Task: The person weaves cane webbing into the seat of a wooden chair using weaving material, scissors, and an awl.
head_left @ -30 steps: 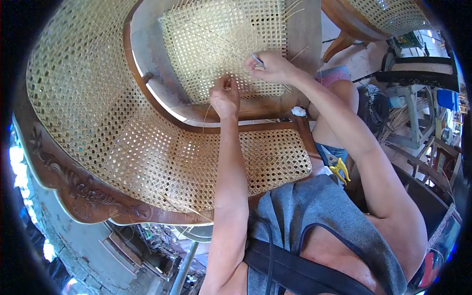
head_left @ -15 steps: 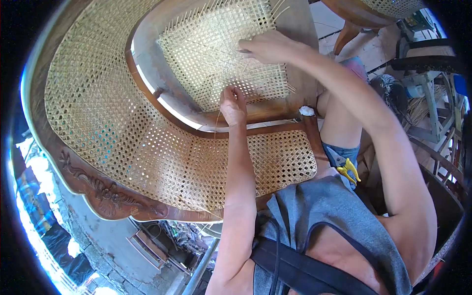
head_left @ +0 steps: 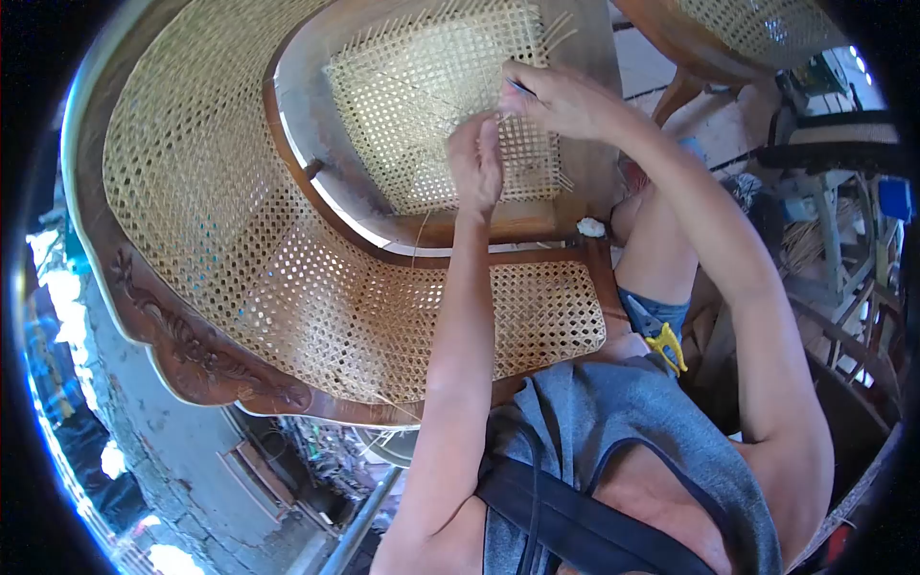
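A woven cane seat panel (head_left: 393, 125) is stretched over the opening of a wooden seat frame (head_left: 589, 182), with loose strand ends sticking out along its edges. Over the right part of the weave, my left hand (head_left: 476, 165) is closed, fingertips pinched on a thin cane strand. My right hand (head_left: 554, 101) meets it from the upper right, fingers curled round a small item with a dark bluish edge; I cannot tell what it is. A loose thin strand (head_left: 419, 235) hangs across the frame's near edge, below my left hand.
The chair's curved cane backrest (head_left: 201, 201) wraps around the left and near side, with a carved wooden rim (head_left: 192, 355). Yellow-handled pliers (head_left: 665, 347) rest at my lap. A white wad (head_left: 591, 227) sits at the frame corner. Another cane chair (head_left: 738, 38) stands at upper right.
My left hand has moved up and right across the weave to meet my right hand, which has shifted slightly right. The whole view has tilted a little.
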Demonstrator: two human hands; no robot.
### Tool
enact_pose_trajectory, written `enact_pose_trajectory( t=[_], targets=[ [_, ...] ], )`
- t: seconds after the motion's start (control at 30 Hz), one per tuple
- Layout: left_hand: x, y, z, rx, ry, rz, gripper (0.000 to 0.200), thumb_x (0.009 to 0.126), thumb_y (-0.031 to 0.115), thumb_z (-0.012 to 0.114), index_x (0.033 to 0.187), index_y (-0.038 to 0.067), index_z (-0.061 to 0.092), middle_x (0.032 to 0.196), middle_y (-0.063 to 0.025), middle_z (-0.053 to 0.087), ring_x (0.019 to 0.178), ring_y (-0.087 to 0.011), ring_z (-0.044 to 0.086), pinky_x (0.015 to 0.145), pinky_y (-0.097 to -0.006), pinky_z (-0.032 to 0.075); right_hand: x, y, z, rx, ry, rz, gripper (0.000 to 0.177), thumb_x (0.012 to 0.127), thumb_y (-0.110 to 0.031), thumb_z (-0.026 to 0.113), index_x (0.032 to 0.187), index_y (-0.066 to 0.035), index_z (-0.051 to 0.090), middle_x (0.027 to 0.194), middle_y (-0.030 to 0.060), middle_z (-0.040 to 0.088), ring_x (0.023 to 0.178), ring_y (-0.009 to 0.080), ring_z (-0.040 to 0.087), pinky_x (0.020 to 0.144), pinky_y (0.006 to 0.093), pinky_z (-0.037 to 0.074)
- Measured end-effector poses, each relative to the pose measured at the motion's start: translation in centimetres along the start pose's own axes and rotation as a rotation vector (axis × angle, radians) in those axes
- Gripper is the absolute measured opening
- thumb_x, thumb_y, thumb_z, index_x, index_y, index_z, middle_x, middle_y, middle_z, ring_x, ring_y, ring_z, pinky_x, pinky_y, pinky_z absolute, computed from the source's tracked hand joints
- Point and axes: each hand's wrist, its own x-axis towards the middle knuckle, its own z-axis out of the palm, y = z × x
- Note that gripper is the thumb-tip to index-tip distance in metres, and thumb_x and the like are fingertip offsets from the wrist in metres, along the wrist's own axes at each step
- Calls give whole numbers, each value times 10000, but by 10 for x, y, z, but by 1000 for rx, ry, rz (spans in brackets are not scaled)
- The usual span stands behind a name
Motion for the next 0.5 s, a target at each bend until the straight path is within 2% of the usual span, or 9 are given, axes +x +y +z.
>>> enact_pose_trajectory(
  t=[0.03,0.07,0.1,0.17,0.2,0.27,0.33,0.43,0.5],
  targets=[
    [7,13,2,-363,-153,-180,204,957,182,572,896,8,660,810,-93,643,738,-159,562,720,-302,466,-1,-6,-2,261,-8,-35,293,989,-344,488,1040,-56,470,783,160,623,688,361,625,645,457,464],
    [9,18,-2,-379,-127,-180,204,957,182,572,896,8,660,810,-93,643,738,-159,562,720,-302,466,-1,-12,-4,521,-21,-67,315,991,-350,484,1017,-36,471,801,141,636,697,335,632,660,454,468],
    [12,22,-7,-465,-103,-161,218,963,186,572,905,2,673,796,-90,646,721,-143,544,698,-288,458,0,-18,-10,493,-31,-84,315,991,-350,484,1017,-36,471,801,141,636,697,335,632,660,454,468],
    [14,19,-17,-585,-76,-139,232,969,189,572,914,-5,687,783,-87,648,705,-128,526,675,-273,451,-3,-27,-18,841,224,366,365,980,-374,496,1016,-11,511,814,100,663,734,284,642,700,454,477],
    [14,4,-32,-548,0,-173,214,963,180,578,946,1,695,806,-98,667,702,-148,559,664,-284,467,-3,-26,-15,819,214,365,365,980,-374,496,1016,-11,511,814,100,663,734,284,642,700,454,477],
    [9,-34,-48,-515,80,-218,202,957,170,584,979,8,703,830,-108,686,699,-168,593,653,-296,483,-2,-17,12,152,-161,472,435,964,-355,529,1113,52,570,988,225,684,900,360,678,773,434,521],
    [-3,-70,-43,-148,49,-111,224,935,230,613,1032,57,718,895,-139,705,754,-235,665,674,-336,517,0,24,85,70,-336,395,338,932,-283,539,982,38,631,861,243,657,779,369,654,742,468,501],
    [-16,-71,-38,110,4,-277,275,894,334,651,1011,101,737,904,-160,705,819,-287,691,719,-367,535,9,10,111,-94,-400,217,277,907,-189,523,913,56,652,902,301,634,833,420,640,792,493,500],
    [-19,-64,-42,108,-34,-406,337,854,416,673,981,113,748,883,-150,708,794,-305,689,720,-383,539,13,-7,107,-138,-328,216,250,884,-139,517,899,61,666,902,295,645,855,434,637,814,505,497]
  ],
)
